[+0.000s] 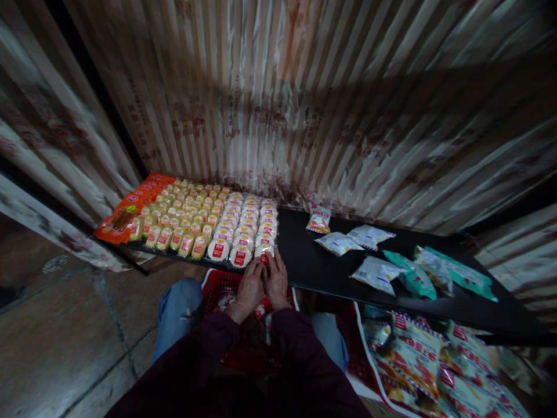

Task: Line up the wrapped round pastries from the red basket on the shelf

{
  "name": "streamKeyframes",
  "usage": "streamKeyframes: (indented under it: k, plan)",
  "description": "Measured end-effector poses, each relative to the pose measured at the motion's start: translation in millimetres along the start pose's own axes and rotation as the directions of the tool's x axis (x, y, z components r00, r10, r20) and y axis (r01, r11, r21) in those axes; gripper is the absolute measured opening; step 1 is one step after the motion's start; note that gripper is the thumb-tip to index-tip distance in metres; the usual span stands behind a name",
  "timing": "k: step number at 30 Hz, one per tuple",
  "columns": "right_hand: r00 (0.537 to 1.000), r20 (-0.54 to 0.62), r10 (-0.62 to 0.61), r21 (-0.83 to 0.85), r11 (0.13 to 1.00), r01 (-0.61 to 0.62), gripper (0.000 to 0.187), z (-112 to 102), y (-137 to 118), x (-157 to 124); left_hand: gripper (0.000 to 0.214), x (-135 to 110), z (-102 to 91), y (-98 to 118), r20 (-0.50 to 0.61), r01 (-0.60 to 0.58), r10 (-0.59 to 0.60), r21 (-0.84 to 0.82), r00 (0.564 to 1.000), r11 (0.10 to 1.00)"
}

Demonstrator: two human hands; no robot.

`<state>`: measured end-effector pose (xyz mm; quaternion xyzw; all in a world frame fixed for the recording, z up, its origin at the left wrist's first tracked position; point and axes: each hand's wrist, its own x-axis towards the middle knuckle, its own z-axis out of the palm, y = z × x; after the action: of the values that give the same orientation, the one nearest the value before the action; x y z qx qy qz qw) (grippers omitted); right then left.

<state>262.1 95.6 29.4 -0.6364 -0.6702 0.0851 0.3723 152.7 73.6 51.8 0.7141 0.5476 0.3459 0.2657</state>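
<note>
My left hand (252, 287) and my right hand (275, 280) are side by side at the front edge of a black shelf (313, 264). Their fingers close around the front wrapped round white cracker (264, 244) of the rightmost row; the fingertips partly cover it. Directly left run two more rows of the same round crackers (241, 255), each pack with a red label. Further left, small yellow wrapped cakes (177, 235) stand in several rows. An orange snack bag (130, 209) lies at the shelf's left end.
Right on the shelf lie a small upright snack packet (319, 219), white packets (376, 273) and teal packets (411, 276). Below, a red basket (209, 284) sits between my knees, and another basket (369, 363) holds large snack bags (413, 351). A striped curtain (270, 87) hangs behind.
</note>
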Motion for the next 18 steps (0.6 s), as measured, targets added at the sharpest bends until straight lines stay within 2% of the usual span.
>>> streamKeyframes:
  k: [6, 12, 18]
  plan:
    - [1.0, -0.022, 0.004, 0.024, 1.0, -0.003, 0.046, -1.6, -0.6, 0.2, 0.057, -4.0, -4.1, 3.7, 0.016, -0.031, 0.031, 0.018, 0.999, 0.999]
    - [1.0, -0.002, 0.017, 0.032, 0.999, -0.017, 0.045, -2.2, -2.0, 0.7, 0.056, -7.0, -7.3, 8.1, 0.042, -0.013, 0.011, 0.058, 0.999, 0.998]
    - [0.998, -0.058, 0.009, 0.043, 0.999, -0.006, 0.046, -1.2, 2.8, -5.9, 0.058, -9.4, -7.1, 9.5, 0.038, 0.0, -0.002, 0.062, 0.999, 0.998]
